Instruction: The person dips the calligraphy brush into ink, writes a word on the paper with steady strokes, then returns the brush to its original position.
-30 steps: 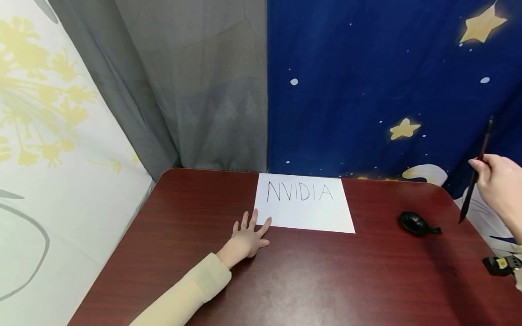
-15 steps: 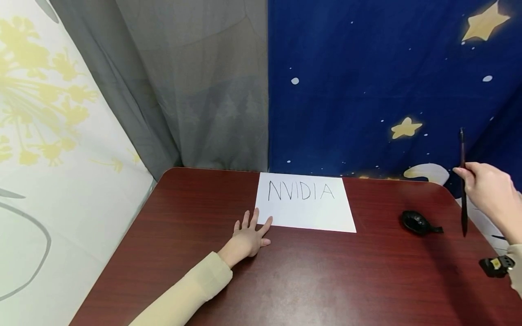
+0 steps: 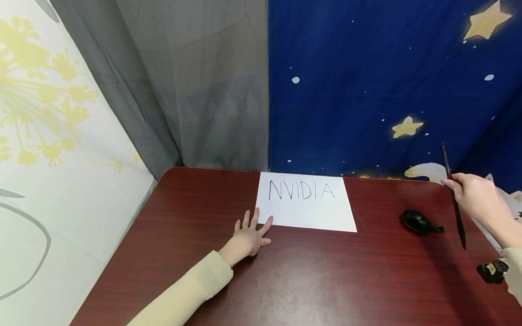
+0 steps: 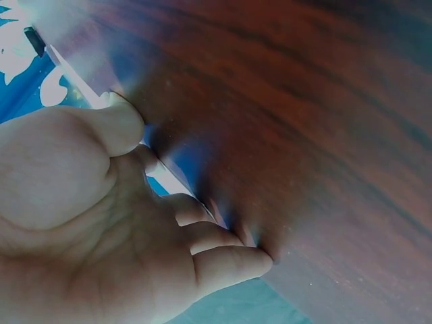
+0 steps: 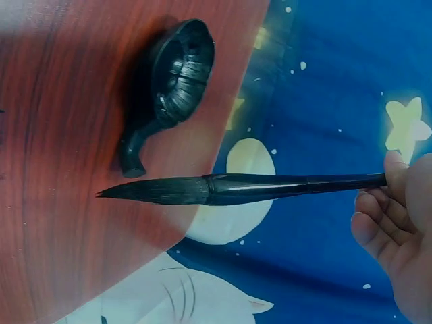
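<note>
My right hand (image 3: 475, 194) pinches a dark calligraphy brush (image 5: 256, 187) by its handle, over the table's right end. The brush slants with its black, pointed bristles downward. Left of the brush lies a small black ribbed dish with a stubby handle (image 3: 417, 222); the right wrist view shows its hollow inside. My left hand (image 3: 246, 240) is spread flat at the lower left corner of a white sheet of paper (image 3: 314, 217), its fingertips on the corner. "NVIDIA" is written in thin dark strokes across the upper part of the sheet.
The dark red wooden table (image 3: 195, 199) has rounded far corners. Behind it hang a grey curtain (image 3: 216, 90) and a blue curtain (image 3: 334, 90) with stars. A pale printed cloth (image 3: 61, 217) hangs along the left side. A small black device (image 3: 492, 271) sits at my right wrist.
My right hand has moved left and down with the brush, bringing the bristles lower beside the black dish. The left hand, paper and dish stay in place.
</note>
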A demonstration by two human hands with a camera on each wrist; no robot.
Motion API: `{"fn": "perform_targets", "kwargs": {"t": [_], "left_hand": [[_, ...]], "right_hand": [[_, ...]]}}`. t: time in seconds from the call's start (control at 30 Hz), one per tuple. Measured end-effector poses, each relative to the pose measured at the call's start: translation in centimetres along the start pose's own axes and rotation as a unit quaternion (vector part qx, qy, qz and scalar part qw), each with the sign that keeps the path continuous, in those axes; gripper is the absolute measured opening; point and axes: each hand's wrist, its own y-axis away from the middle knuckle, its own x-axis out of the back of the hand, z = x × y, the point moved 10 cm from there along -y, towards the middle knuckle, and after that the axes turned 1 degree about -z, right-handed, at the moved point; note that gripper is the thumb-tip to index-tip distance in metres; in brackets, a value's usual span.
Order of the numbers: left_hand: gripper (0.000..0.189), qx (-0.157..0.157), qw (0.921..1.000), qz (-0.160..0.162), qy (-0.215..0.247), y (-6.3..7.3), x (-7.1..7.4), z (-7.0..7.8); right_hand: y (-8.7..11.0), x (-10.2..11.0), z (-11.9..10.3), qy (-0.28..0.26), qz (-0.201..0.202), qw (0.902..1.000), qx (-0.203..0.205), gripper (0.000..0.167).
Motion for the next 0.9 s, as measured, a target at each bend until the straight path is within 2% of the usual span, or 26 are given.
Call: {"fn": "perform_targets", "kwargs": {"t": [0.27,0.5,0.67,0.9], "left_hand": [[0.066,-0.005,1.0,-0.004,-0.004,-1.5,-1.2,-0.4],[0.067,0.006,0.9999,-0.014,-0.005,-0.3,-0.5,-0.4],[0.064,0.0,0.9999,-0.014,-0.001,0.0,-0.3,-0.1],[0.066,0.0,1.0,-0.005,-0.007,0.1,0.0,0.0]], "right_hand": [[0.7,-1.9,0.0,-0.008,-0.024,0.9993,0.029,0.032],[1.0,-3.8,-0.2,-0.028,-0.036,0.9976,0.052,0.029],[1.3,-4.7,-0.2,-0.034,-0.032,0.9965,0.07,0.024],[1.5,-5.6,0.0,-0.025,-0.028,0.9964,0.076,0.03]]}}
